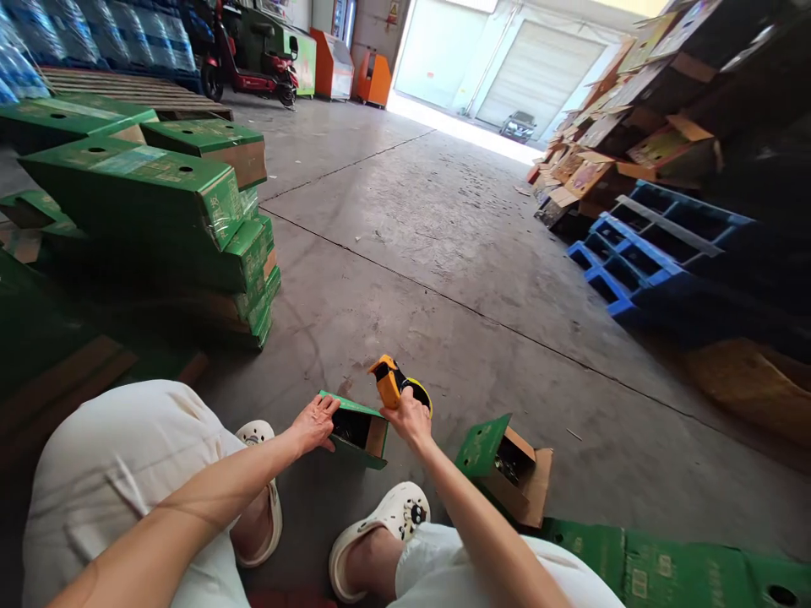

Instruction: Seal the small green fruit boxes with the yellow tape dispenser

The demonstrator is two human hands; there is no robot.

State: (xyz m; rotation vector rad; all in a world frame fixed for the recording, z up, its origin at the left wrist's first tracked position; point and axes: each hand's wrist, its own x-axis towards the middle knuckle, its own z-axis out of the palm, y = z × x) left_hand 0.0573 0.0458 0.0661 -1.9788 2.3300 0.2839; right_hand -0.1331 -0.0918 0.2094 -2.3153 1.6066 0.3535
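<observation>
Between my feet, a small green cardboard box (pixel 361 426) stands on the floor with its top partly open and dark contents inside that I cannot make out. My left hand (pixel 315 422) grips its left edge, fingers bent over the cardboard. A yellow and black tape dispenser (pixel 388 382) is in my right hand (pixel 410 418), held just above the box's right corner. Part of the tape roll (pixel 421 393) shows behind that hand. To the right sits another green box (pixel 485 449), flaps open, with dark shiny items inside.
Stacked green boxes (pixel 152 198) rise on my left, and more green boxes (pixel 677 570) lie at the lower right. Blue pallets (pixel 634 257) and piled cartons (pixel 589 181) line the right side. A red scooter (pixel 253 72) stands near wrapped bottles (pixel 127 38) at the back left.
</observation>
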